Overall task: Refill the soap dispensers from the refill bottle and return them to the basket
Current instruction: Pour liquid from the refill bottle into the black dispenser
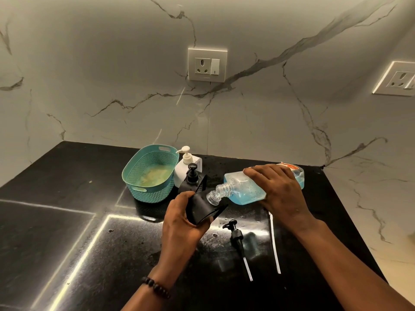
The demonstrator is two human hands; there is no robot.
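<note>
My left hand (179, 218) grips a black square soap dispenser (202, 209), tilted with its open top to the right. My right hand (278, 189) holds the clear refill bottle (244, 189) of blue liquid on its side, its threaded neck touching the black dispenser's mouth. Behind them stand a second black dispenser (192, 179) with its pump on and a white dispenser (186, 167) with a white pump. The teal basket (150, 176) sits at the left, holding no bottles. A black pump head (235, 234) with its tube lies on the counter.
The black stone counter (89, 232) runs to a marble wall with two power sockets (207, 65). A loose white tube (275, 241) lies right of the pump head. The counter's right edge drops off beyond my right forearm.
</note>
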